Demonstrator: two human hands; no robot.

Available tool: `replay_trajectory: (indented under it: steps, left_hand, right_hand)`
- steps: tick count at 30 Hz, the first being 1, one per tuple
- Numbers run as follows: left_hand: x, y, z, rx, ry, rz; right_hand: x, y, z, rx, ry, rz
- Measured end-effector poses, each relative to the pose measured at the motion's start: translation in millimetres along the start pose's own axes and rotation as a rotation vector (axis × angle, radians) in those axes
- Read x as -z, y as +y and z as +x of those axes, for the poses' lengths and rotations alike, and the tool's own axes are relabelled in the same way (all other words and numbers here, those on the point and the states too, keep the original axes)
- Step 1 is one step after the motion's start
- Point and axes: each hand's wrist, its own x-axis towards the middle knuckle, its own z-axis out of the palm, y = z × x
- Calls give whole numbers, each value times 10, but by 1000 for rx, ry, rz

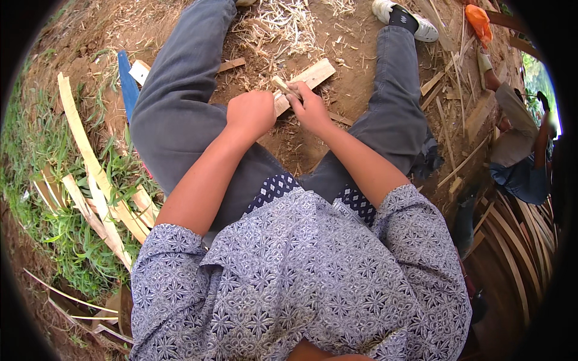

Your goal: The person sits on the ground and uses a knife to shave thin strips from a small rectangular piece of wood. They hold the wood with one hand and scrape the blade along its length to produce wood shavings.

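Between my bent legs, a pale flat wooden board lies at a slant above the ground. My right hand is closed on a short, pale wooden stick, pinched by the fingers just over the board. Close beside it on the left, my left hand makes a fist with its back turned up. Whatever that fist grips is hidden beneath the fingers. The near end of the board shows in the gap between both hands.
Pale wood shavings litter the dirt ahead. Long split strips and a blue plank lie on the left. On the right are loose sticks, an orange bag, another person and many long slats.
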Motion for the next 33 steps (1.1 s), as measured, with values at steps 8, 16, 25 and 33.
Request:
replay_trajectory:
  steps: [8,16,25,33]
  left_hand:
    - [10,7,19,35,-14,-45]
    - [-5,-12,17,47,-11,-55]
    - [-64,-14,12,41,18,-110]
    - [-29,-1,6,11,13,-89]
  right_hand:
    - [-82,202,51,141,136,-31]
    - [14,31,40,84,53,-146]
    - [-17,247,81,72,78,-24]
    - [69,172,113,-15,30,-76]
